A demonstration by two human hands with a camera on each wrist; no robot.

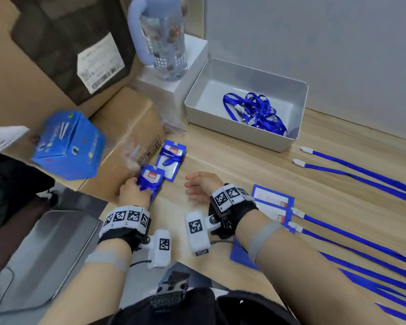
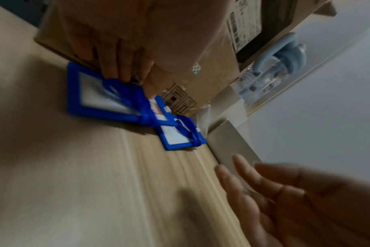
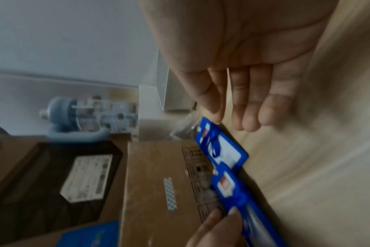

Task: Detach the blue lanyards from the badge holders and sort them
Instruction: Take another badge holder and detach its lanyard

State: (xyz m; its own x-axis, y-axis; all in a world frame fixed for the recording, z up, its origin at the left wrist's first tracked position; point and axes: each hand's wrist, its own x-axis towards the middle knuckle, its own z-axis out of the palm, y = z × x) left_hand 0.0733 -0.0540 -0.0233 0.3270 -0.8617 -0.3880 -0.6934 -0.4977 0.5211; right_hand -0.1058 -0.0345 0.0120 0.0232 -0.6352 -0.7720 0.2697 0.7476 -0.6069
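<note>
Fingers of my left hand [image 1: 134, 191] pinched the near badge holder [image 1: 151, 178], lanyard wrapped round it, at lower centre-left of the head view against the cardboard box [image 1: 127, 137]. Its long axis ran up-frame toward the second holder [image 1: 171, 163] just beyond. My right hand [image 1: 201, 186] hovered slack and empty just right of it, on the worktop [image 1: 244, 165].

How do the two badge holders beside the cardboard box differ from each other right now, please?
The near badge holder is gripped by the left hand and tilted up; the far badge holder lies flat, untouched. Both are blue and have a lanyard wound round them.
</note>
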